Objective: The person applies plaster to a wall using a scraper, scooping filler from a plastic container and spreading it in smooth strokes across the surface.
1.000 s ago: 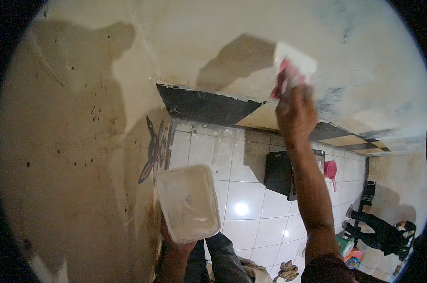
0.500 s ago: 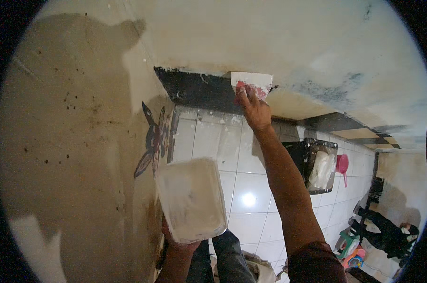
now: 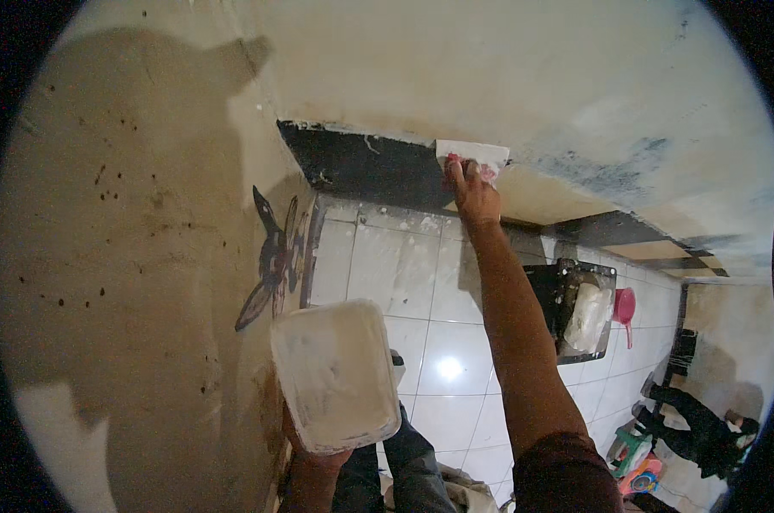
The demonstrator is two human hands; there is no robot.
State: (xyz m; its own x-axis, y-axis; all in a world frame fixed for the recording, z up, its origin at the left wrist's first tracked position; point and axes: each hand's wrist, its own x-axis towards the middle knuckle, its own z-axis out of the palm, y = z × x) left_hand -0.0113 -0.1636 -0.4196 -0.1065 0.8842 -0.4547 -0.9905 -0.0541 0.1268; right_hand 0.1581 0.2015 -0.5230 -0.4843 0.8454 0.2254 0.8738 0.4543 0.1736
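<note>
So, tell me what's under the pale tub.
Below the pale tub, part of the left hand, dark trousers and white floor tiles show past its edges. The tub's far side and anything directly beneath are covered.

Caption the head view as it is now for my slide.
Left hand holding a smeared tray, right hand holding a scraper at the wall.

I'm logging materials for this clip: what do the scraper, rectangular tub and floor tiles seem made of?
Scraper: possibly plastic or coated metal; its flat, matte white look leaves this open.
Rectangular tub: probably plastic, given its rounded corners and thin rim; pale smears dull it.
Floor tiles: likely glazed ceramic, glossy, judging by the bright glare.
</note>
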